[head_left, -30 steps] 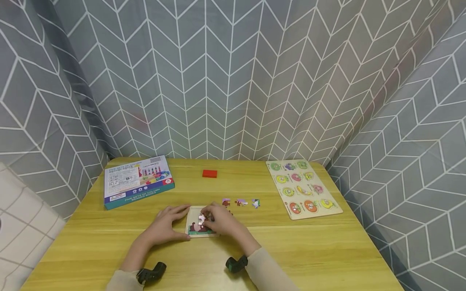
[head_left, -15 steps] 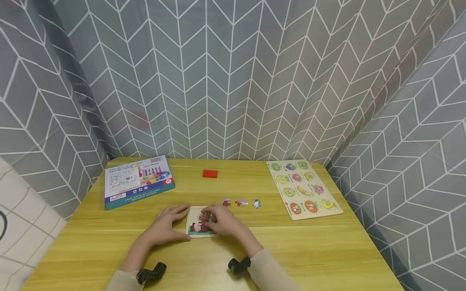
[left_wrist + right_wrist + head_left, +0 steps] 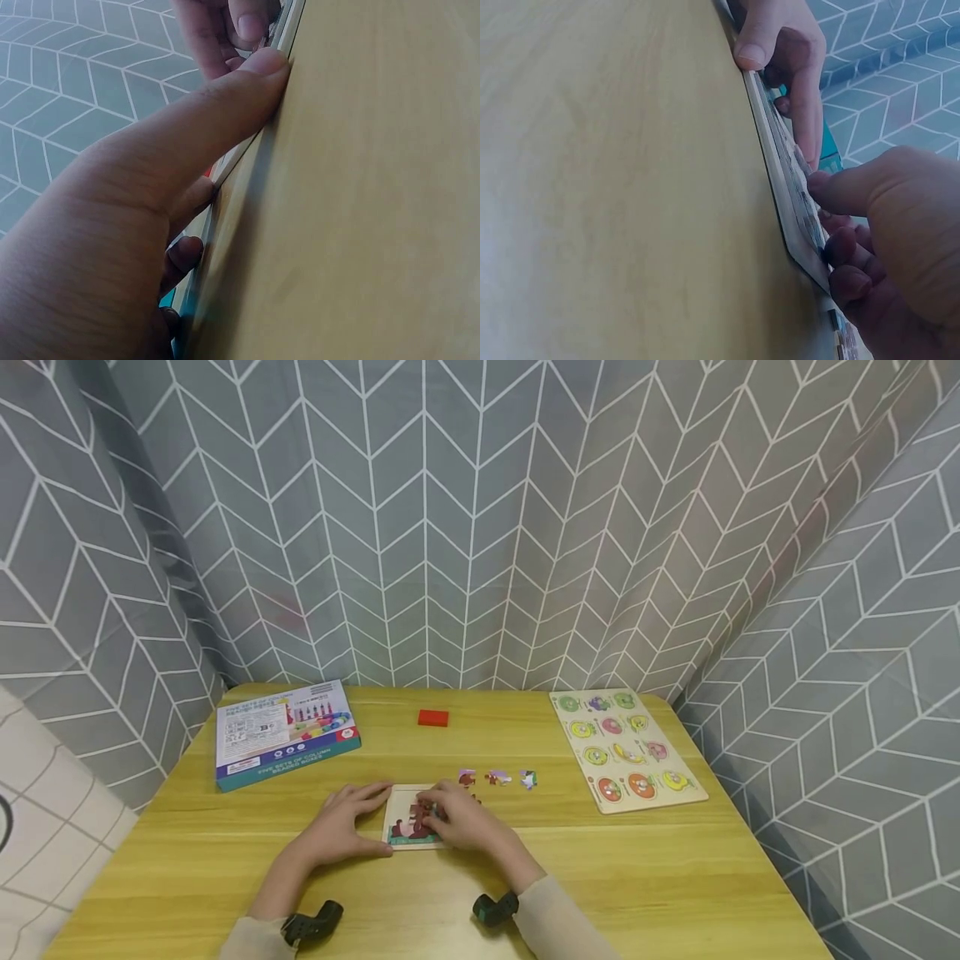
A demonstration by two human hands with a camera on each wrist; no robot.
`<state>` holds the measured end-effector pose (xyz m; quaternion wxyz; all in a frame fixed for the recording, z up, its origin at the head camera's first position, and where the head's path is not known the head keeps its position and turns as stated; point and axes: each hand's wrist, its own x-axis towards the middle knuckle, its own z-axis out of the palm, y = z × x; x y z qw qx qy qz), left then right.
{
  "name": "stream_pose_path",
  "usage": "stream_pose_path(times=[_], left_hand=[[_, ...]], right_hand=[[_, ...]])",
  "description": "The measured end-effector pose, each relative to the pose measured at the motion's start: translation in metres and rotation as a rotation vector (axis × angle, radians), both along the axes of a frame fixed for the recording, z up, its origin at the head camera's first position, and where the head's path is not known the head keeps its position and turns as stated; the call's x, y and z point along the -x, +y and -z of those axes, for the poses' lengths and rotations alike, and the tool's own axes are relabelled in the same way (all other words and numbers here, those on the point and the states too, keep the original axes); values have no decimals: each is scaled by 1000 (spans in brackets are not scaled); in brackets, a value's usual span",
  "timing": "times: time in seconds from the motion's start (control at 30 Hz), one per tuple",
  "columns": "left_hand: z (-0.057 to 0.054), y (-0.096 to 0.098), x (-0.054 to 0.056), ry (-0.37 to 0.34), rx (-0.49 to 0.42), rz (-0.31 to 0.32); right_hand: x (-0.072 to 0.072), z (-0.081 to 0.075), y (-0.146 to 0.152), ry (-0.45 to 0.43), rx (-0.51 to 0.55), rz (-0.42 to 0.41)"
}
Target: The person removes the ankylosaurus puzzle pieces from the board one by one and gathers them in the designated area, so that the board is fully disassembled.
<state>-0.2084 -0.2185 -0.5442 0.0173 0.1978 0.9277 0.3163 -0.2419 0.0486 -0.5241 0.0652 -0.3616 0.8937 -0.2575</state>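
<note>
A small square jigsaw puzzle with a pale wooden frame [image 3: 411,848] lies in front of me, its lower part filled with brown, pink and green pieces. My left hand [image 3: 336,828] holds the frame's left side, thumb at the near corner and index finger at the far one. Over the right half of the puzzle, my right hand [image 3: 462,818] pinches a brown puzzle piece [image 3: 417,811] down at the surface; its fingers hide much of it. In the right wrist view, the thumb [image 3: 844,189] and fingertips meet right at the layer of pieces.
Several loose puzzle pieces [image 3: 497,777] lie just beyond the right hand. A flat blue and white box [image 3: 288,731] stands back left, a red block [image 3: 432,717] at the back. At right lies a fruit peg board [image 3: 626,752]. Grey patterned curtains [image 3: 480,527] surround the table.
One second ago a light-pink piece face showed at the right fingertips; now brown pieces show there, flat in the puzzle. The right hand has shifted slightly; the left stays in place.
</note>
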Motion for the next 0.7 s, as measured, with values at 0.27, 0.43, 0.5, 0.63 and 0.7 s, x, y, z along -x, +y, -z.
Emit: stream_pose_path(times=[0.27, 0.43, 0.5, 0.63, 0.7], left_hand=[[-1, 1, -1, 14, 13, 5], [0, 1, 0, 11, 16, 1], [0, 1, 0, 9, 15, 2], [0, 0, 1, 1, 5, 7], [0, 0, 0, -4, -3, 7]], right_hand=[[-2, 0, 2, -11, 31, 5], [-3, -5, 11, -85, 137, 61], [-3, -7, 18, -100, 179, 98], [-5, -11, 39, -79, 235, 186], [-5, -11, 52, -56, 256, 228]])
